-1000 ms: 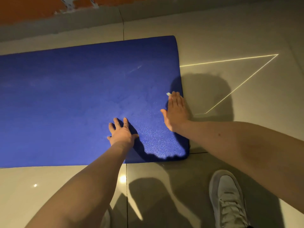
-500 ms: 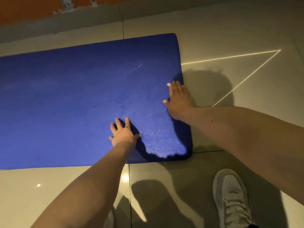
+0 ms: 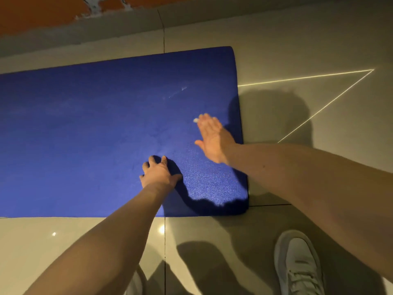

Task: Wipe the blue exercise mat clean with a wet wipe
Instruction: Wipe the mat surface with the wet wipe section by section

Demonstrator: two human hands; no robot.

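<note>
The blue exercise mat (image 3: 85,135) lies flat on the tiled floor, and its right end is in view. My right hand (image 3: 212,138) lies flat on the mat near that right end, fingers straight, pressing a wet wipe (image 3: 195,120) under the palm. Only a small white corner of the wipe shows past the fingertips. My left hand (image 3: 158,172) rests on the mat nearer the front edge, fingers spread. A pale streak (image 3: 177,92) marks the mat beyond my right hand.
Beige floor tiles (image 3: 297,39) surround the mat. My white shoe (image 3: 297,265) stands on the floor at the lower right, in front of the mat. A wall base with an orange-painted part (image 3: 42,15) runs along the far side.
My right hand with the wipe has slid from the mat's right edge inward to the left and slightly farther away. My left hand has stayed in place.
</note>
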